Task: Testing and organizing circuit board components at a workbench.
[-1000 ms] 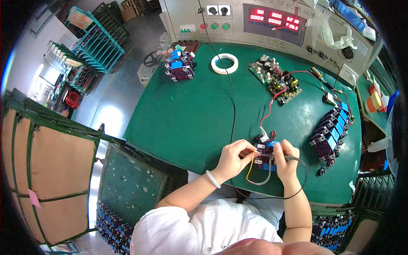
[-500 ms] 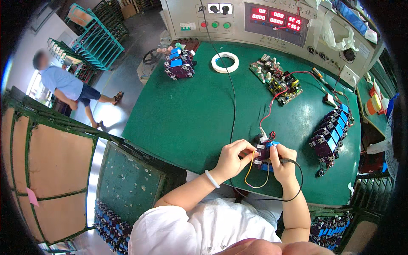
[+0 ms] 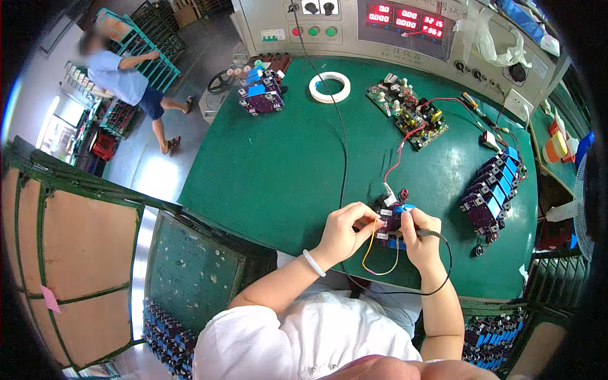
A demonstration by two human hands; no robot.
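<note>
A small dark purple circuit board (image 3: 387,235) with blue parts lies on the green table near its front edge. My left hand (image 3: 345,235) is closed in a pinch at the board's left side, on the end of a thin yellow wire (image 3: 364,255). That wire loops down and back up toward the board's lower edge. My right hand (image 3: 422,239) is closed at the board's right side around a probe, mostly hidden by the fingers, whose black cable (image 3: 450,261) leaves the hand. A white connector (image 3: 389,194) with a red lead (image 3: 392,170) meets the board's top.
A larger circuit board (image 3: 415,114) lies beyond, wired to the red lead. Purple boards stand in a row (image 3: 491,193) at right and a cluster (image 3: 261,95) at far left, near a white tape roll (image 3: 329,87). A control panel (image 3: 354,43) backs the table. A person (image 3: 130,82) walks at left.
The person at left has moved to the right in view and raised an arm. My hands keep their hold at the board; the whole view has shifted slightly.
</note>
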